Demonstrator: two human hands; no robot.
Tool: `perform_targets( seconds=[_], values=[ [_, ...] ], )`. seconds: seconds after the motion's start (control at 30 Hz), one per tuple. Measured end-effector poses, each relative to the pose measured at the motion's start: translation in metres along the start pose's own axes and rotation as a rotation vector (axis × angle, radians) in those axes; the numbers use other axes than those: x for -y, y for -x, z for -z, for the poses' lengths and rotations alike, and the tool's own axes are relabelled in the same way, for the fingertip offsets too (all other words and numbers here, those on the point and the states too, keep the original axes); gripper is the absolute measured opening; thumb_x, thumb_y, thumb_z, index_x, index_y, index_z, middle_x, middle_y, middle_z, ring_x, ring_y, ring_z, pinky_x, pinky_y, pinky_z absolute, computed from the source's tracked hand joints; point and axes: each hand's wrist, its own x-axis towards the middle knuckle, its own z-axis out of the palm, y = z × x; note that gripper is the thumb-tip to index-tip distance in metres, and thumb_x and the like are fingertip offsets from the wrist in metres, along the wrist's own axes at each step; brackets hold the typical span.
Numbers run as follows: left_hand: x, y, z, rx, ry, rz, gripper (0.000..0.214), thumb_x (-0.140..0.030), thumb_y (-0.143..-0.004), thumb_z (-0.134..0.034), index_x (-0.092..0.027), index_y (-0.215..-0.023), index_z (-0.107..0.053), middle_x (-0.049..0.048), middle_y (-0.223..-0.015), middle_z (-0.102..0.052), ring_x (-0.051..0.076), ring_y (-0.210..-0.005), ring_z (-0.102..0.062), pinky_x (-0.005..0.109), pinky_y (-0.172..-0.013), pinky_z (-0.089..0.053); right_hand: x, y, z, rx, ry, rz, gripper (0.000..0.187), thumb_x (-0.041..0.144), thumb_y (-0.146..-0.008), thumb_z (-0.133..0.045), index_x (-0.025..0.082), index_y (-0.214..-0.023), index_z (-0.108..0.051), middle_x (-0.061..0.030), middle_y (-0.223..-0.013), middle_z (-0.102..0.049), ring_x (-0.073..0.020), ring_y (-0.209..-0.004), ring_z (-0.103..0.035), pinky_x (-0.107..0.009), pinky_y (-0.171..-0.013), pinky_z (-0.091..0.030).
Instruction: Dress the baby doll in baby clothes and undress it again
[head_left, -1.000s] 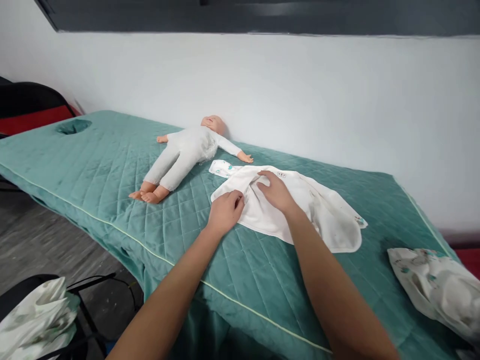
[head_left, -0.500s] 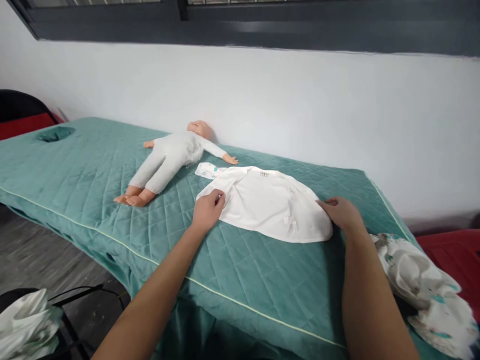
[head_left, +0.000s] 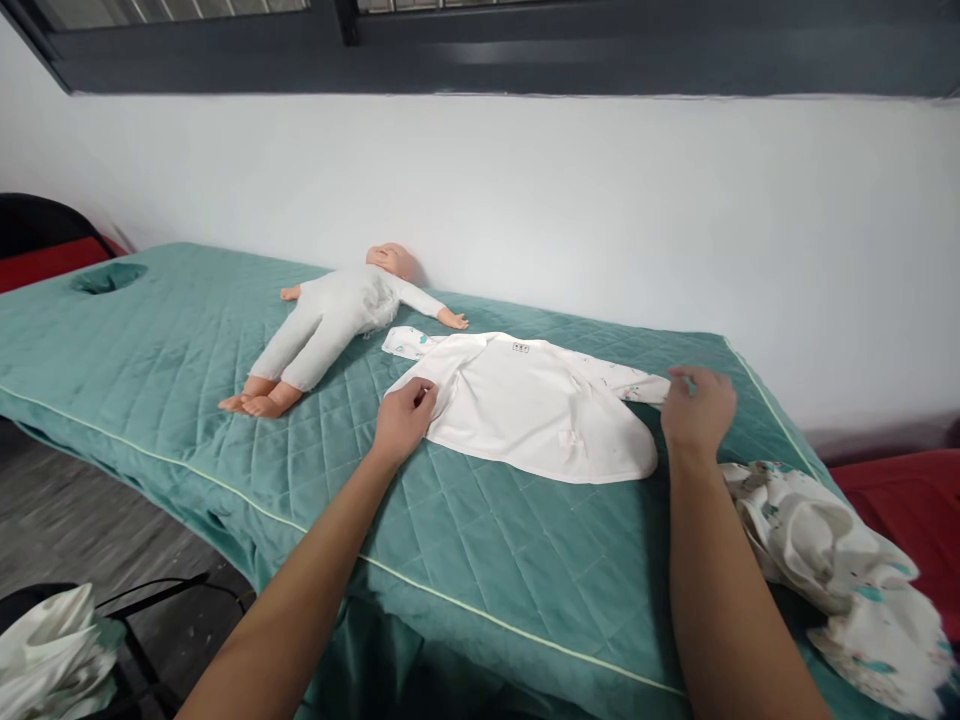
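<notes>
A white baby garment (head_left: pixel 532 405) lies spread on the green quilted table (head_left: pixel 187 360). My left hand (head_left: pixel 403 418) pinches its left edge, fingers closed on the cloth. My right hand (head_left: pixel 697 410) grips the end of the garment's patterned sleeve (head_left: pixel 626 382) at the right, pulled out sideways. A baby doll (head_left: pixel 337 315) in a white suit lies on its back beyond the garment, head toward the wall.
A crumpled patterned cloth (head_left: pixel 832 560) lies at the table's right end by my right forearm. Another bundled cloth (head_left: pixel 45 660) rests on a dark chair at lower left. A white wall runs behind the table. A face hole (head_left: pixel 109 278) sits at the table's far left.
My right hand left the garment's neck area, swept right across the body, then moved up to the right sleeve and drew it out. The garment now lies flatter. My left hand stayed put.
</notes>
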Motion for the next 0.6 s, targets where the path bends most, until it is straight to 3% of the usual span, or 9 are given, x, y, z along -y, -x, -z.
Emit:
perform_targets(
  seconds=[0.17, 0.23, 0.3, 0.4, 0.47, 0.53, 0.6],
  values=[
    [-0.001, 0.000, 0.001, 0.011, 0.026, 0.008, 0.026, -0.040, -0.089, -0.050, -0.022, -0.091, -0.069, -0.0016, -0.066, -0.064, 0.017, -0.067, -0.059, 0.028, -0.066, -0.040, -0.005, 0.003, 0.000, 0.068, 0.046, -0.244, 0.045, 0.030, -0.084, -0.058, 0.008, -0.123, -0.062, -0.0227, -0.116, -0.065, -0.0342, -0.113, -0.061, -0.048, -0.102, -0.046],
    [-0.001, 0.000, 0.001, 0.012, 0.039, 0.011, 0.026, -0.040, -0.089, -0.050, -0.022, -0.090, -0.068, -0.0017, -0.065, -0.063, 0.017, -0.066, -0.059, 0.028, -0.066, -0.040, -0.008, 0.002, -0.001, 0.130, 0.082, -0.345, 0.048, 0.038, -0.083, -0.063, 0.007, -0.119, -0.062, -0.0237, -0.108, -0.067, -0.0374, -0.107, -0.062, -0.052, -0.098, -0.047],
    [-0.001, 0.000, 0.001, 0.023, 0.051, 0.019, 0.026, -0.040, -0.089, -0.050, -0.022, -0.090, -0.068, -0.0016, -0.065, -0.063, 0.017, -0.065, -0.059, 0.028, -0.066, -0.039, -0.012, 0.001, -0.003, 0.145, 0.060, -0.388, 0.039, 0.041, -0.082, -0.065, 0.011, -0.107, -0.066, -0.0189, -0.097, -0.067, -0.0364, -0.099, -0.063, -0.052, -0.095, -0.047],
    [-0.001, 0.000, 0.001, 0.032, 0.053, 0.024, 0.026, -0.041, -0.089, -0.050, -0.022, -0.090, -0.068, -0.0015, -0.066, -0.063, 0.017, -0.066, -0.058, 0.028, -0.066, -0.039, -0.016, -0.002, -0.008, 0.077, -0.093, -0.355, 0.023, 0.036, -0.076, -0.068, 0.017, -0.089, -0.068, -0.0050, -0.077, -0.060, -0.0270, -0.081, -0.061, -0.045, -0.086, -0.050],
    [0.000, 0.000, 0.001, 0.033, 0.059, 0.022, 0.027, -0.042, -0.089, -0.050, -0.022, -0.090, -0.067, -0.0018, -0.065, -0.062, 0.017, -0.066, -0.058, 0.028, -0.066, -0.039, -0.017, -0.004, -0.013, 0.004, -0.315, -0.314, 0.022, 0.030, -0.071, -0.067, 0.018, -0.089, -0.069, 0.0020, -0.068, -0.053, -0.0198, -0.068, -0.055, -0.037, -0.073, -0.050],
    [0.000, 0.000, 0.001, 0.030, 0.068, 0.022, 0.027, -0.042, -0.089, -0.051, -0.021, -0.090, -0.067, -0.0020, -0.065, -0.062, 0.016, -0.066, -0.058, 0.028, -0.067, -0.040, -0.019, -0.005, -0.017, -0.058, -0.521, -0.278, 0.026, 0.025, -0.069, -0.062, 0.018, -0.093, -0.069, 0.0044, -0.065, -0.051, -0.0155, -0.060, -0.051, -0.031, -0.063, -0.047],
    [0.001, 0.000, 0.001, 0.029, 0.073, 0.025, 0.027, -0.042, -0.089, -0.051, -0.021, -0.090, -0.067, -0.0020, -0.066, -0.062, 0.016, -0.066, -0.058, 0.028, -0.066, -0.040, -0.023, -0.005, -0.020, -0.099, -0.574, -0.239, 0.030, 0.020, -0.069, -0.056, 0.018, -0.096, -0.068, 0.0028, -0.069, -0.056, -0.0146, -0.060, -0.053, -0.029, -0.062, -0.047]
  ],
)
